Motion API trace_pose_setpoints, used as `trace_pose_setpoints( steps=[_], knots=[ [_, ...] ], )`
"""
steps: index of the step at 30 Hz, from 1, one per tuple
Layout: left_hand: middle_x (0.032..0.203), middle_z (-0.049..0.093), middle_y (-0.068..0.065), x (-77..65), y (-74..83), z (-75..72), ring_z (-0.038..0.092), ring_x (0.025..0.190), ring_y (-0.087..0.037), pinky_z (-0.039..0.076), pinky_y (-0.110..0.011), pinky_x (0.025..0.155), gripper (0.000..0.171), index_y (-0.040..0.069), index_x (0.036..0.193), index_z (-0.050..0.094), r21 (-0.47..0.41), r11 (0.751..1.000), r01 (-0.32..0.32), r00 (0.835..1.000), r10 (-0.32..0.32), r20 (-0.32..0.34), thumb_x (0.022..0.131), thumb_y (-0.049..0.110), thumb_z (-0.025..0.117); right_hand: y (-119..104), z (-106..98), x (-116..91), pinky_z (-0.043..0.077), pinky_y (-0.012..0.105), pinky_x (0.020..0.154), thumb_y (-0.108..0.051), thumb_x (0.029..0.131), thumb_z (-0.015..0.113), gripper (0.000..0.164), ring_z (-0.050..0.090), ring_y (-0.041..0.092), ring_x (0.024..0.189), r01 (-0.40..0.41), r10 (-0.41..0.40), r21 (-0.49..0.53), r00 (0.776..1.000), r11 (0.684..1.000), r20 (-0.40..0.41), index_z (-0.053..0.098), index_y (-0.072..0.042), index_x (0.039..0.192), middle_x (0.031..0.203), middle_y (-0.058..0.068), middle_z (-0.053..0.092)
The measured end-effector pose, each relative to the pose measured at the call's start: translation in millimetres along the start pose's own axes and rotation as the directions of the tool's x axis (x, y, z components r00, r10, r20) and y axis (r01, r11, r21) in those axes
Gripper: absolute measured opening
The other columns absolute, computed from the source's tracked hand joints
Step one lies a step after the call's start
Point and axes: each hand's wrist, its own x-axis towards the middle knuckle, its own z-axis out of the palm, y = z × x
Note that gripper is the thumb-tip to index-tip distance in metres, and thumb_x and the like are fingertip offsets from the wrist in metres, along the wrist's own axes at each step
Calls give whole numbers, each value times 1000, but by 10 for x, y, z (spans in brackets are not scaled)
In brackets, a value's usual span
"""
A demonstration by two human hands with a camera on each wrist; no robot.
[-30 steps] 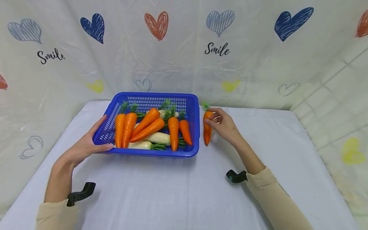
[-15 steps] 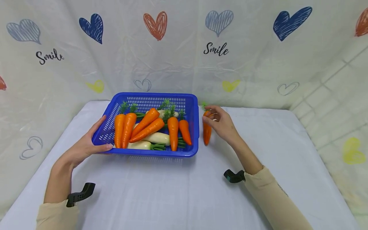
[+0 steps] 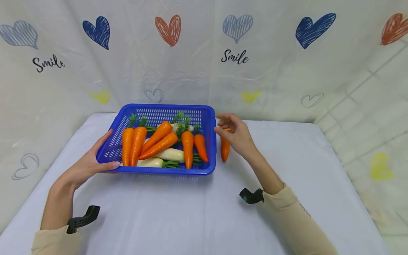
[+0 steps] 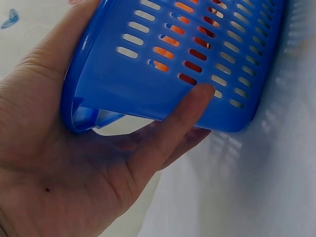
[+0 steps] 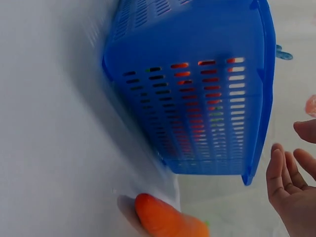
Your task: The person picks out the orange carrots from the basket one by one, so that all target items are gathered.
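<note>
A blue plastic basket (image 3: 162, 170) stands on the white cloth, holding several orange carrots (image 3: 187, 148) with leafy green tops and several white radishes (image 3: 170, 154). My left hand (image 3: 84, 166) grips its front left corner, the thumb at the rim. Fingers (image 4: 168, 131) lie along the slotted wall in the left wrist view. One more carrot (image 3: 225, 151) lies outside, beside the basket's right side. Over its top end hovers my right hand (image 3: 237, 137), fingers loosely bent and holding nothing, fingertips near the right rim; it hides the carrot's leaves.
White cloth (image 3: 178, 212) covers the table. Behind and to the right hangs a pale curtain (image 3: 191, 71) printed with hearts and the word Smile. A black camera mount (image 3: 83, 219) sits on the left wrist, another camera mount (image 3: 251, 196) on the right.
My right hand has moved slightly left and away from me, off the outside carrot's upper part toward the basket rim. The whole head view has shifted a little. My left hand keeps its grip.
</note>
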Motion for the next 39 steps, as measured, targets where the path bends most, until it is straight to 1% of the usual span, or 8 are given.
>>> trace_pose_setpoints(
  steps=[3, 7, 11, 16, 20, 27, 32, 39],
  knots=[
    [175, -15, -20, 13, -6, 6, 13, 151, -60, 27, -83, 114, 109, 53, 161, -11, -8, 1000, -2, 1000, 2, -1, 94, 32, 73, -26, 31, -5, 57, 13, 87, -11, 97, 72, 45, 66, 28, 109, 1, -1, 19, 1000, 1000, 13, 59, -2, 140, 119, 20, 61],
    [175, -14, -19, 30, -4, 16, 13, 152, -59, 26, -83, 114, 109, 54, 161, -10, -24, 1000, -8, 1000, 8, 1, 94, 31, 73, -64, 60, -16, 60, 16, 86, -10, 96, 74, 46, 68, 31, 113, -6, 5, 34, 999, 999, 46, 59, -6, 139, 125, 19, 62],
    [175, -13, -20, 36, 0, 25, 13, 152, -59, 25, -82, 115, 109, 54, 162, -9, -35, 999, -11, 1000, 11, -5, 94, 29, 73, -99, 99, -13, 62, 20, 86, -9, 95, 75, 46, 70, 33, 114, 2, -6, 41, 997, 999, 80, 59, -8, 139, 130, 18, 62],
    [175, -14, -20, 32, 1, 25, 13, 151, -59, 25, -83, 115, 109, 53, 162, -8, -34, 999, -12, 1000, 11, -14, 94, 29, 74, -125, 163, -1, 62, 21, 88, -5, 96, 73, 45, 71, 33, 113, 7, -14, 62, 994, 998, 111, 59, -6, 138, 130, 20, 61],
    [175, -15, -20, 16, -5, 20, 13, 151, -60, 26, -83, 114, 109, 54, 161, -9, -28, 1000, -4, 1000, 4, -17, 94, 30, 73, -158, 214, 9, 62, 22, 89, -3, 95, 73, 44, 71, 32, 112, 1, -14, 90, 990, 996, 138, 59, -6, 137, 128, 17, 61],
    [175, -14, -21, -13, 3, 15, 15, 150, -60, 28, -81, 114, 108, 54, 161, -10, -15, 1000, 2, 1000, -2, -28, 95, 32, 72, -237, 288, 6, 64, 29, 89, -4, 95, 74, 45, 72, 30, 112, -2, -8, 65, 987, 998, 162, 59, -8, 137, 128, 15, 61],
    [175, -13, -20, -9, 8, 20, 16, 150, -60, 28, -81, 114, 108, 54, 162, -9, -15, 1000, 1, 999, -1, -32, 95, 32, 72, -254, 334, 4, 65, 35, 89, -3, 95, 73, 46, 72, 31, 113, -3, -7, 53, 985, 999, 173, 59, -8, 138, 132, 14, 61],
    [175, -14, -19, 4, 6, 21, 15, 151, -60, 28, -81, 114, 108, 54, 162, -9, -15, 1000, 8, 999, -9, -36, 94, 33, 73, -273, 391, 36, 65, 36, 91, -3, 95, 72, 47, 72, 31, 114, -10, -1, 54, 980, 999, 200, 57, -8, 139, 135, 14, 60]
  ],
)
